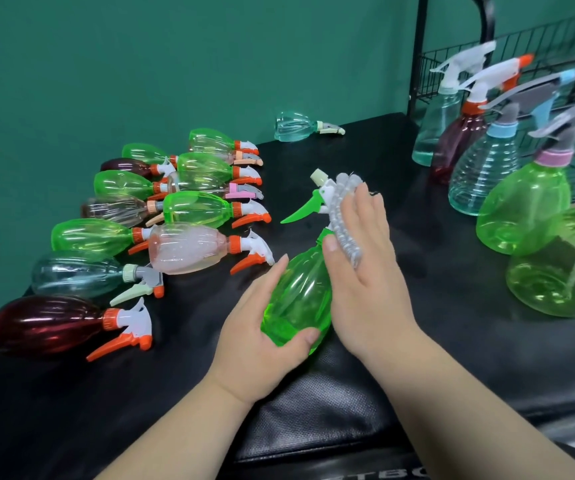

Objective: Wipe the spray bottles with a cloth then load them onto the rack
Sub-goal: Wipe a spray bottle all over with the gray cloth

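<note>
Your left hand grips the base of the green bottle, with the thumb curled under its bottom edge and the fingers lying up its left side. The bottle tilts away from you, just above the black table, with its nozzle pointing away from you. Your right hand lies flat with straight fingers and presses the grey cloth against the bottle's neck and trigger head, the thumb resting at the shoulder. Left of your left hand, many bottles lie on their sides in rows. Right of your right hand, several upright bottles stand in front of the wire rack.
</note>
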